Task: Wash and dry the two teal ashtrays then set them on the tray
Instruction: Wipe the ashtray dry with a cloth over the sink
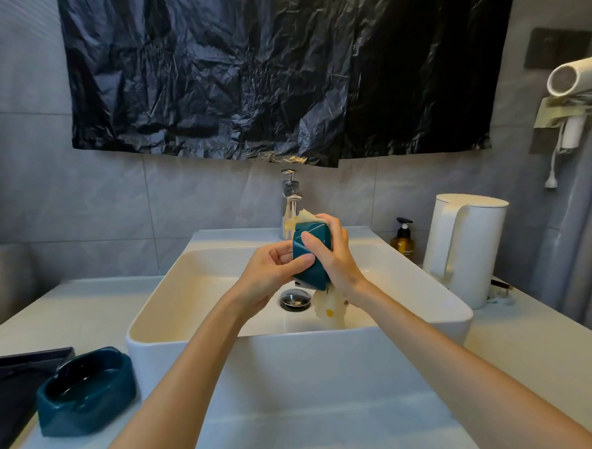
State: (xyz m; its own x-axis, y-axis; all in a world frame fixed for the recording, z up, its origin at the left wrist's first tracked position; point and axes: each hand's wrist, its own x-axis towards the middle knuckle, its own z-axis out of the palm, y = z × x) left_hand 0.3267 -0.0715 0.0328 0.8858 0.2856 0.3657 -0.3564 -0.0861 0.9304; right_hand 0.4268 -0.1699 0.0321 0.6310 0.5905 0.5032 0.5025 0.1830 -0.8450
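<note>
Around the sink point(156, 338) spreads a pale surface point(69, 305). Left of the sink lies a dark tray point(7, 376), and one teal ashtray point(85, 390) stands just beside it. Over the sink, the left hand point(276, 263) and right hand point(335, 256) each have their grip clamped on the other ashtray point(312, 268), which is tipped on its side. A cloth point(326, 308) hangs from under it.

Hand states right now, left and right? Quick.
Left hand: grips the teal ashtray.
Right hand: curled round the same ashtray, holding a cloth against it.
</note>
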